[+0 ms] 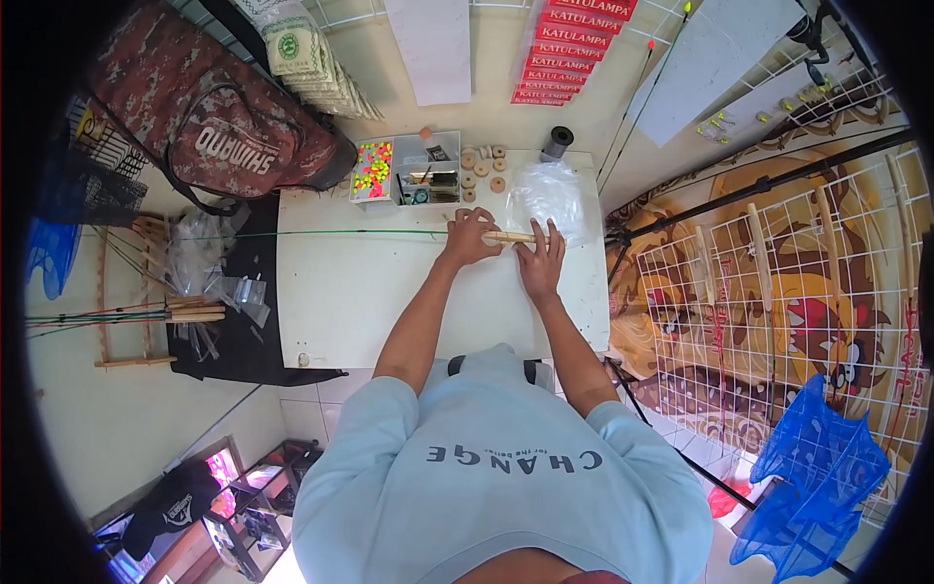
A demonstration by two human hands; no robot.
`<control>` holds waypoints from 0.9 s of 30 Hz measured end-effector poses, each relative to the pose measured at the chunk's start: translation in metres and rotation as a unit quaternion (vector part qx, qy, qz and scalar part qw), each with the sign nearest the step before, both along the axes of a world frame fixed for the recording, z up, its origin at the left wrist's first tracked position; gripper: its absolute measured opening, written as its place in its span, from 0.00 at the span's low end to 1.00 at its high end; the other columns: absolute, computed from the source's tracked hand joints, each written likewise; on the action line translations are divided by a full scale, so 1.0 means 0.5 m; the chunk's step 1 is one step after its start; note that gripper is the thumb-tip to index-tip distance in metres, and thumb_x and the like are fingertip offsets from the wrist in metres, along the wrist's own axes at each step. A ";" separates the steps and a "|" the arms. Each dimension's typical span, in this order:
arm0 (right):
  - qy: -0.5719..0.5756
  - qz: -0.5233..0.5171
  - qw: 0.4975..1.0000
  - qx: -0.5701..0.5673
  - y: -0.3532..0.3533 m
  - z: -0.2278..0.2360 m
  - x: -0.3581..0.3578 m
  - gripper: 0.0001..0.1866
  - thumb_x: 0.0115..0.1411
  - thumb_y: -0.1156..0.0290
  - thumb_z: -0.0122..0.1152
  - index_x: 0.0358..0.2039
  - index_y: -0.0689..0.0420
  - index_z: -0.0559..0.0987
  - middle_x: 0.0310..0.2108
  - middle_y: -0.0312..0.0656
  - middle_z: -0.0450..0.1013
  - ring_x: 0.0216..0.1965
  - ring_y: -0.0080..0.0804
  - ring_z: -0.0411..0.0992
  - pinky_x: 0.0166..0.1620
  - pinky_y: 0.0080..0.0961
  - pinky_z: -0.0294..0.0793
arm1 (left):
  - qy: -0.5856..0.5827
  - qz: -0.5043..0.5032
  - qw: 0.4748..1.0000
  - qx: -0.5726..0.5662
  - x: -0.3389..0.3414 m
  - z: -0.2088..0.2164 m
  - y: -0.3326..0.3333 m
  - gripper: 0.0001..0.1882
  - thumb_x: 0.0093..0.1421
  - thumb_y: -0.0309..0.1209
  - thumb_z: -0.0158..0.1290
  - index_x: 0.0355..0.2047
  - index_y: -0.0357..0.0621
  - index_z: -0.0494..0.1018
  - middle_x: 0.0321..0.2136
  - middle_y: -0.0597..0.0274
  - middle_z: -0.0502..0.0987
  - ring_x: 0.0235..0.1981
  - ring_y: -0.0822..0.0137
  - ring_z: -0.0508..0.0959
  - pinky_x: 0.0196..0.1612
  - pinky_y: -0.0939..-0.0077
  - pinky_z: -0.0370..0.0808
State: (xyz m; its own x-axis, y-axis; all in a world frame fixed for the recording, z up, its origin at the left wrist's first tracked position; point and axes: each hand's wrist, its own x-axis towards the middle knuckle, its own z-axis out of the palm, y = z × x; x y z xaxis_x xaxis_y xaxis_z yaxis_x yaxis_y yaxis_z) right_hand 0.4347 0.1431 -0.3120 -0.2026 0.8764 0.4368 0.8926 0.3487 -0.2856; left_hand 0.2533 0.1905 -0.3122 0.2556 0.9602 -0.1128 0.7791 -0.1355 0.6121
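A thin green fishing rod [360, 232] with a pale wooden handle [513, 237] lies crosswise above the white table [389, 311], its thin end pointing left. My left hand [473, 239] is closed around the rod where the green shaft meets the handle. At the handle's right end, the fingers of my right hand [541, 258] are closed on the wood. A clear plastic bag pile [545, 195] lies just beyond my right hand.
Beyond my hands stand a sectioned tray [420, 200] with bright floats, several wooden spools [482, 167] and a black roll [557, 143]. A camouflage rod bag [233, 136] leans at the left, above more rods [195, 310]. White wire racks [759, 253] and blue nets [817, 467] are at right.
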 end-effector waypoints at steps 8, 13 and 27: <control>-0.024 0.029 0.999 0.032 0.019 0.008 -0.011 0.03 0.49 0.68 0.66 0.26 0.49 0.82 0.57 0.36 0.62 0.63 0.45 0.51 0.60 0.49 0.51 | -0.015 0.015 1.000 0.008 -0.005 0.018 0.005 0.17 0.39 0.42 0.64 0.33 0.59 0.80 0.44 0.76 0.70 0.54 0.59 0.60 0.56 0.50 0.58; -0.011 0.015 1.000 0.007 0.025 0.013 -0.016 0.03 0.51 0.67 0.64 0.25 0.50 0.81 0.57 0.36 0.62 0.63 0.45 0.51 0.61 0.49 0.49 | -0.022 -0.009 0.999 0.036 -0.011 0.023 0.011 0.17 0.38 0.41 0.65 0.33 0.60 0.80 0.43 0.76 0.70 0.54 0.57 0.60 0.56 0.48 0.58; 0.170 0.010 0.974 -0.148 0.011 -0.007 -0.018 0.13 0.51 0.70 0.63 0.40 0.53 0.79 0.41 0.38 0.75 0.56 0.46 0.59 0.59 0.41 0.54 | -0.012 -0.016 0.993 0.115 -0.007 -0.023 -0.033 0.15 0.43 0.31 0.62 0.35 0.56 0.77 0.37 0.72 0.75 0.48 0.58 0.66 0.50 0.62 0.65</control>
